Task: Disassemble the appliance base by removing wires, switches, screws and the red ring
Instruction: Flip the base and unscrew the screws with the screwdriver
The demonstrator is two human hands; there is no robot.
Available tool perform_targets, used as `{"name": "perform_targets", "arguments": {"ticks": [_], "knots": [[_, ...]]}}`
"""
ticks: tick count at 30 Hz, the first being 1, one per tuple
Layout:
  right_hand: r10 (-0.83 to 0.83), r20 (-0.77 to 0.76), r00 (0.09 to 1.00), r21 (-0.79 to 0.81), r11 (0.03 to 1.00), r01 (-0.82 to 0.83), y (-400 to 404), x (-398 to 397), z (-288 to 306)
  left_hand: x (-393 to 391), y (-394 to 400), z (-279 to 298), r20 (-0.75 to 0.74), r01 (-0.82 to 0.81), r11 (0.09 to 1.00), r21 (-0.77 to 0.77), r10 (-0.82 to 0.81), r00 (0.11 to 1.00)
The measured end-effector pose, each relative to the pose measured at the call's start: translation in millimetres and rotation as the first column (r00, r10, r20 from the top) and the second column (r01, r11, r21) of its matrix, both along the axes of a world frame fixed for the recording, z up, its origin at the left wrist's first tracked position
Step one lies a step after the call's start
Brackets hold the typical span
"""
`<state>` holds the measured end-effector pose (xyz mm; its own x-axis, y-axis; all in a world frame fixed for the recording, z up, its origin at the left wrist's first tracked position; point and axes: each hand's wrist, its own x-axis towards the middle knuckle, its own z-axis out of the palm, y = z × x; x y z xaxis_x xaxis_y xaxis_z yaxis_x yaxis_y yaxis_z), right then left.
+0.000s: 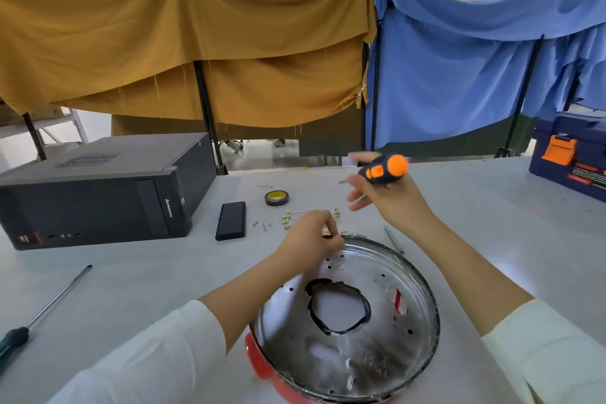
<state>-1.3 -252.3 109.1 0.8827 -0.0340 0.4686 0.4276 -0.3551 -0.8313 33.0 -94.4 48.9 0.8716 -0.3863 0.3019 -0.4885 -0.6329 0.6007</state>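
A grey table point(131, 289) is backed by ochre and blue cloths hung on stands, and a black computer case point(98, 190), tape roll point(276, 197) and toolbox point(570, 157) are set on it. The appliance base point(344, 321), red-rimmed, is laid nearest the person. At its far edge something small, too small to identify, is pinched by the left hand point(311, 236); beyond it an orange-and-blue screwdriver point(383, 170) is gripped by the raised right hand point(390, 197).
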Motion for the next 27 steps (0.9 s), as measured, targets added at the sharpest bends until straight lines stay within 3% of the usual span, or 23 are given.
{"name": "perform_targets", "arguments": {"ticks": [3,5,10,13,16,23,27], "knots": [[0.084,-0.095,0.992,-0.08,0.993,-0.092,-5,12,-20,11,25,13,-0.062,-0.089,0.978,-0.188,0.078,0.995],[0.134,-0.083,0.987,-0.243,0.958,-0.151,-4,20,-30,21,48,16,-0.126,-0.164,0.956,-0.243,0.136,0.983],[0.168,-0.127,0.978,-0.393,0.897,-0.205,-2,38,-49,39,97,2,-0.233,-0.296,0.912,-0.282,0.235,0.944],[0.123,-0.237,0.964,-0.495,0.838,-0.229,-3,45,-62,50,114,-10,-0.247,-0.336,0.902,-0.272,0.272,0.93],[0.064,-0.328,0.942,-0.578,0.776,-0.254,-2,50,-72,64,123,-19,-0.17,-0.377,0.916,-0.139,0.353,0.92],[0.029,-0.408,0.913,-0.484,0.84,-0.243,-3,55,-81,109,115,-39,-0.024,-0.363,0.915,0.177,0.373,0.928],[0.021,-0.405,0.914,-0.486,0.842,-0.235,-4,57,-85,130,111,-51,0.036,-0.366,0.842,0.396,0.383,0.923]]}}
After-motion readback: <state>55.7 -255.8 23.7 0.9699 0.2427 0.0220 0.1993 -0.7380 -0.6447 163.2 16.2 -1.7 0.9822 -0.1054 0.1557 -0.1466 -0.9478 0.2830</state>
